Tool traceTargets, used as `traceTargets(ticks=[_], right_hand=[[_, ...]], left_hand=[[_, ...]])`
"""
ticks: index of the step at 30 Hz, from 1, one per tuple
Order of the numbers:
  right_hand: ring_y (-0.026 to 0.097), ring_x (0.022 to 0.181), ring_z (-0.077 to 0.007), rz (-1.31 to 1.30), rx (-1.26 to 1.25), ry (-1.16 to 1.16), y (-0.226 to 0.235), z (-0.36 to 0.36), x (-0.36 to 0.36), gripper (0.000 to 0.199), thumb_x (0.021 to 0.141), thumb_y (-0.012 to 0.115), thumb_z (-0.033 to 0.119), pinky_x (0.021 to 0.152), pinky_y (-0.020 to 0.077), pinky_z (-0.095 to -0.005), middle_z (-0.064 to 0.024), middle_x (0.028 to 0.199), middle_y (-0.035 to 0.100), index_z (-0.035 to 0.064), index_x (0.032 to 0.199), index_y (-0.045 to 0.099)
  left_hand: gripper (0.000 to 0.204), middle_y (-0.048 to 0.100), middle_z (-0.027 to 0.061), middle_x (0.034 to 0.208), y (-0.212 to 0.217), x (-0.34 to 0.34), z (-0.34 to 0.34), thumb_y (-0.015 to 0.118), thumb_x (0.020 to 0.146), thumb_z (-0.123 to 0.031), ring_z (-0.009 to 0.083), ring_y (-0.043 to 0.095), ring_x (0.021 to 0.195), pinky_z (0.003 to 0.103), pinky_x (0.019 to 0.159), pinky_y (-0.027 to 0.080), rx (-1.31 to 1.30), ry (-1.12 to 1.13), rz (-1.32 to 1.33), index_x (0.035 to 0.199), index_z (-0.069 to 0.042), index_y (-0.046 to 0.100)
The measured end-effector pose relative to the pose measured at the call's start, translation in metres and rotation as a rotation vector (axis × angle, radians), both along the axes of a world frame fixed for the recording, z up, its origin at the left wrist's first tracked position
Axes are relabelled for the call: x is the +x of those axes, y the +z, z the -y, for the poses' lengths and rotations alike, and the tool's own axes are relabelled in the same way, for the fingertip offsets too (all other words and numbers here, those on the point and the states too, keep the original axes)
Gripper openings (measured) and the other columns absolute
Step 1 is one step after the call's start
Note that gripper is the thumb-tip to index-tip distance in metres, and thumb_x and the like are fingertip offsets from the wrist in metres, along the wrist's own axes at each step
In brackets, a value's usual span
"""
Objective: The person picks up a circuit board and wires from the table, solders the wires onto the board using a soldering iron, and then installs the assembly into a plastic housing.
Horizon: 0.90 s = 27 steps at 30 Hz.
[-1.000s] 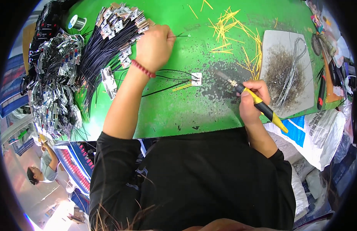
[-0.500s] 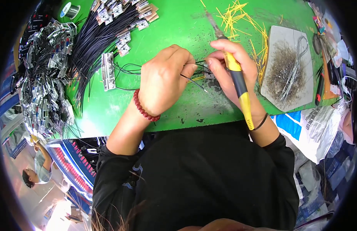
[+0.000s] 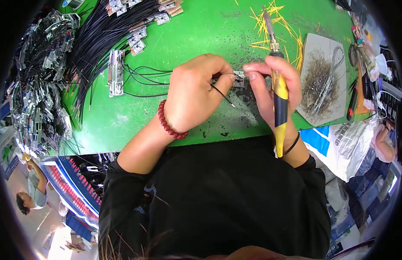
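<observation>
My left hand (image 3: 199, 93) pinches black wires (image 3: 151, 79) over the green bench, its fingertips closed around them. One loose wire end (image 3: 224, 96) pokes out below the fingers. Beyond the fingertips lies a small metallic part (image 3: 239, 79), partly hidden by my hand. The wires run left to a clear and silver rectangular module (image 3: 116, 73) lying on the bench. In my right hand (image 3: 274, 89) is a yellow and black soldering iron (image 3: 280, 104), its metal tip pointing away from me. The right thumb and forefinger are apart, close to the small part.
Bundled black wires (image 3: 94, 47) with small boards lie at the back left, beside a heap of clear modules (image 3: 45, 86). Yellow thin sticks or wires (image 3: 281, 26) are scattered at the back. A stained grey slab (image 3: 311, 52) holds thin solder wire (image 3: 329, 82). A person (image 3: 34, 190) is off to the left.
My left hand has moved slightly right with the wires. The soldering iron has swung more upright, and my right thumb and forefinger have come off the wires. The small part shows more now.
</observation>
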State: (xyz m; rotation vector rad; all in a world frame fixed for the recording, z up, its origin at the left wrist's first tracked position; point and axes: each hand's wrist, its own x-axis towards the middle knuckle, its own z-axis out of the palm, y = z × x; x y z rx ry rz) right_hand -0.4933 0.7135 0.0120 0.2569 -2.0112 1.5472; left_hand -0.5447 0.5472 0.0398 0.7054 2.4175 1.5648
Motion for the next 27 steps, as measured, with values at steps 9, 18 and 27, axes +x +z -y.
traceTargets(ticks=[9, 18, 27], right_hand=[[0.07, 0.077, -0.0179, 0.038, 0.081, 0.048, 0.0036, -0.0024, -0.0005, 0.035, 0.076, 0.065, -0.012, 0.068, 0.0555, -0.0278, -0.0121, 0.086, 0.068, -0.0012, 0.109, 0.059], [0.07, 0.073, -0.019, 0.017, 0.141, 0.055, 0.006, -0.0039, -0.0043, 0.032, 0.075, 0.065, -0.01, 0.065, 0.0551, -0.027, -0.012, 0.086, 0.068, -0.0009, 0.106, 0.062], [0.07, 0.085, -0.0176, 0.213, -0.04, 0.137, -0.0005, -0.0096, 0.0011, 0.032, 0.083, 0.06, -0.01, 0.07, 0.0556, -0.0267, -0.0122, 0.099, 0.065, -0.0024, 0.113, 0.057]], left_hand=[[0.006, 0.063, 0.011, 0.073, -0.0047, 0.0009, 0.0023, 0.067, 0.079, -0.009, 0.0293, 0.062, 0.067, 0.037, 0.06, 0.05, -0.01, -0.034, -0.051, 0.077, -0.004, 0.065], [0.008, 0.063, 0.0108, 0.072, -0.0076, -0.001, 0.0036, 0.065, 0.081, -0.011, 0.0296, 0.062, 0.067, 0.038, 0.06, 0.05, -0.011, -0.073, -0.013, 0.077, -0.005, 0.065], [0.006, 0.064, 0.0113, 0.071, -0.0104, 0.0019, 0.003, 0.068, 0.079, -0.009, 0.0277, 0.063, 0.063, 0.035, 0.058, 0.05, 0.06, -0.072, 0.018, 0.079, -0.004, 0.066]])
